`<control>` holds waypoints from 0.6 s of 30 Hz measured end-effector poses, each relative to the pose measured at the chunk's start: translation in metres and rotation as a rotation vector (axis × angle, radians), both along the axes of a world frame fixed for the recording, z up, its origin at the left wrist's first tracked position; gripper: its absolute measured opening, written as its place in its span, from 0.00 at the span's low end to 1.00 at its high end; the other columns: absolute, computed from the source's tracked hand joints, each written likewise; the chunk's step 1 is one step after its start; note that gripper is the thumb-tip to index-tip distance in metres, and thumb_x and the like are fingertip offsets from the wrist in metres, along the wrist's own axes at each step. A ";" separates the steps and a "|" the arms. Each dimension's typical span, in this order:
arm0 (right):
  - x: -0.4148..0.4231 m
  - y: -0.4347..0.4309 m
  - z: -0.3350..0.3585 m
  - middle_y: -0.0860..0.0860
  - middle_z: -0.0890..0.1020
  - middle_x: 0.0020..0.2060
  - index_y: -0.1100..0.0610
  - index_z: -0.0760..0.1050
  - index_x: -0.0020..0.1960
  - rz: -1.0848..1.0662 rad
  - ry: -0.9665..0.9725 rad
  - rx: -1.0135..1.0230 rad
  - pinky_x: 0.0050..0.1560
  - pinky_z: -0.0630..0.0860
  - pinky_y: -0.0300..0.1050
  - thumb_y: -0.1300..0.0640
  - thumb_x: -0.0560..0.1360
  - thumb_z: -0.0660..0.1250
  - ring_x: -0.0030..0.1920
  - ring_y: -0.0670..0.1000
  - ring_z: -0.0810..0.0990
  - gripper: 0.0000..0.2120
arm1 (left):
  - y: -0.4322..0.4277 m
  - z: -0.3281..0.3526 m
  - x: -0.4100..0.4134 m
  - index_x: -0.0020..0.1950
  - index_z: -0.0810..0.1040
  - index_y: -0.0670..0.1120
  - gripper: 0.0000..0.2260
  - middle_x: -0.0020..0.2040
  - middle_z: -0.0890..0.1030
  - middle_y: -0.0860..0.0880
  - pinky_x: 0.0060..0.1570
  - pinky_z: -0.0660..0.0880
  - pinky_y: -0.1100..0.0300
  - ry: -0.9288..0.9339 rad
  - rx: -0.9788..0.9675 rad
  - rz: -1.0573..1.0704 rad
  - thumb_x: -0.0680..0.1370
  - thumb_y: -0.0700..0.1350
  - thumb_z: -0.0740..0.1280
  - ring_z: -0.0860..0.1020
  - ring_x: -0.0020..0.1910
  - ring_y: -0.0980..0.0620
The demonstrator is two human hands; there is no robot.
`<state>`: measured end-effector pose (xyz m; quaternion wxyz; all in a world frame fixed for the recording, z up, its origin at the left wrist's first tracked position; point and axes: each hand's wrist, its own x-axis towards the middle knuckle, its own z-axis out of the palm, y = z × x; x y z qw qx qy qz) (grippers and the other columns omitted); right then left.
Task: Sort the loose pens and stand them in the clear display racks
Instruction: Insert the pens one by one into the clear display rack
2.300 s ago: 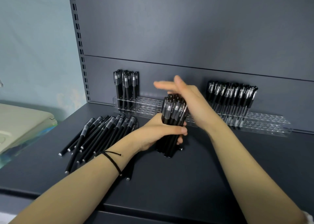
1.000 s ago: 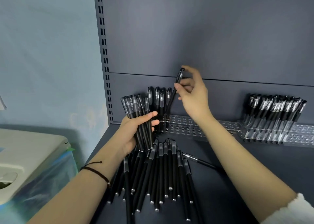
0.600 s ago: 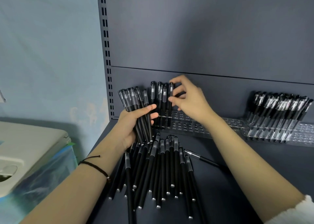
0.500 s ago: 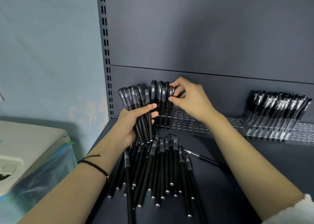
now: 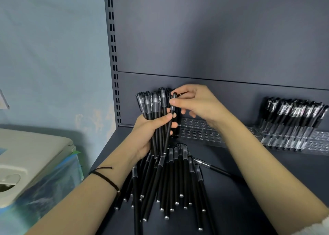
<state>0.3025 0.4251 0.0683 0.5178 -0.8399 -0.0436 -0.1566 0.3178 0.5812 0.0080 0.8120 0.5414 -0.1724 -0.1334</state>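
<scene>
Dark grey shelf (image 5: 267,190) under a slotted back panel; my left hand (image 5: 147,131) grips a bundle of pens (image 5: 153,102) upright, about five caps showing, the rest hidden by my fingers; my right hand (image 5: 199,104) pinches one pen (image 5: 172,108) near its cap, against the bundle; below lie loose pens (image 5: 170,181), overlapping, too many to count; behind, the clear rack (image 5: 201,133), its left end hidden by my hands.

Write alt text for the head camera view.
A left hand grips a bundle of black pens upright while the right hand pinches one pen at the bundle's edge. More pens lie on the dark shelf, before clear racks.
</scene>
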 end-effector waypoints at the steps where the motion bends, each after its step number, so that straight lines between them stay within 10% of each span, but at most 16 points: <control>1: 0.000 0.001 0.000 0.50 0.84 0.39 0.55 0.78 0.53 0.005 -0.009 0.026 0.23 0.64 0.35 0.60 0.73 0.74 0.26 0.41 0.75 0.10 | 0.000 0.001 -0.001 0.52 0.82 0.43 0.06 0.45 0.86 0.47 0.37 0.80 0.61 0.008 -0.015 -0.004 0.76 0.38 0.69 0.85 0.41 0.52; 7: 0.001 -0.031 0.017 0.51 0.82 0.38 0.55 0.75 0.52 -0.191 -0.286 0.367 0.23 0.66 0.34 0.66 0.75 0.69 0.26 0.41 0.76 0.09 | -0.002 0.002 -0.002 0.54 0.80 0.40 0.06 0.48 0.86 0.44 0.34 0.80 0.62 0.178 -0.092 -0.002 0.77 0.37 0.68 0.85 0.41 0.51; 18: 0.022 -0.054 -0.011 0.46 0.81 0.39 0.42 0.72 0.47 -0.421 -0.463 -0.004 0.46 0.81 0.55 0.59 0.74 0.72 0.42 0.52 0.82 0.13 | 0.002 -0.005 0.010 0.53 0.81 0.37 0.07 0.47 0.86 0.47 0.35 0.79 0.62 0.203 0.026 0.084 0.77 0.39 0.69 0.85 0.43 0.52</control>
